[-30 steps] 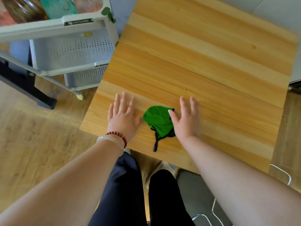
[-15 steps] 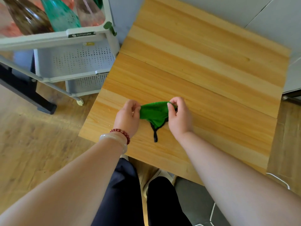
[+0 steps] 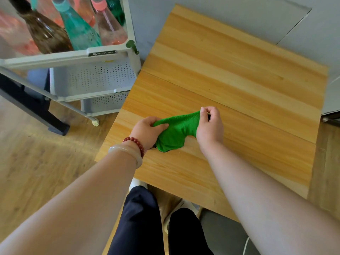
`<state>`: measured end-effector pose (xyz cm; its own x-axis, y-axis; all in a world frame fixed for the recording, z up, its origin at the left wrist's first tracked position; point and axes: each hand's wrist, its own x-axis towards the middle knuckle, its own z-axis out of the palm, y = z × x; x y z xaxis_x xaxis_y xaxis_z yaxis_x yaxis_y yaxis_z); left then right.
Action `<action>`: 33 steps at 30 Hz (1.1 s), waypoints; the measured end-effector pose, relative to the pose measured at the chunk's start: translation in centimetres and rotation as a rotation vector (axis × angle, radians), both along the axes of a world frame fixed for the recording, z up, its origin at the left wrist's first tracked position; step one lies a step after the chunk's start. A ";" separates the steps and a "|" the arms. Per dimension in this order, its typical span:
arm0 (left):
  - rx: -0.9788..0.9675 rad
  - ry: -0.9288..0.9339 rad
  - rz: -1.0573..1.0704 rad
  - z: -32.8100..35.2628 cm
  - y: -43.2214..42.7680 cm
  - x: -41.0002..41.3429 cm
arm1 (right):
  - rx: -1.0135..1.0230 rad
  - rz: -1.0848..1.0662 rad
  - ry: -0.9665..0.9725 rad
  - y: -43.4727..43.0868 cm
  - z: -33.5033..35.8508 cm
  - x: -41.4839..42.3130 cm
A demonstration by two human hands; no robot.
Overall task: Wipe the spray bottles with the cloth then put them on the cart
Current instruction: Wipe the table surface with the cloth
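Note:
A green cloth (image 3: 176,132) with a dark edge is stretched between both hands just above the wooden table (image 3: 239,74). My left hand (image 3: 147,130) pinches its left end, and my right hand (image 3: 209,128) pinches its upper right corner. Several spray bottles stand in the top tray of the grey cart (image 3: 103,54) at the upper left: a brown bottle (image 3: 44,34), a teal bottle (image 3: 79,32) and a pink bottle (image 3: 108,28). Their spray heads are cut off by the frame's top edge.
The cart has perforated lower baskets (image 3: 95,80) and a caster wheel (image 3: 95,122) close to the table's left edge. A dark furniture leg (image 3: 36,111) crosses the wooden floor at left. My legs and shoes are under the table's near edge. A grey wall runs behind the table.
Both hands went from lying flat beside the cloth to pinching it, and have now lifted and pulled it apart. The view has tilted up, showing more of the cart's bottles.

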<state>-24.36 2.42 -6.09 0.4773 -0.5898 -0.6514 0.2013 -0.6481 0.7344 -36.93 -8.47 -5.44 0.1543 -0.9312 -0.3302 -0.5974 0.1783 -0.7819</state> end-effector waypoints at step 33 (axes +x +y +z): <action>0.023 -0.200 0.073 1.3 1.9 2.1 | -0.011 0.071 -0.089 -0.4 0.4 -2.3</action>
<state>-22.29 4.34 -4.80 0.6395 -0.5349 -0.5522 0.1003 -0.6541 0.7497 -39.21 -8.87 -5.03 0.2480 -0.9204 -0.3022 -0.5359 0.1295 -0.8343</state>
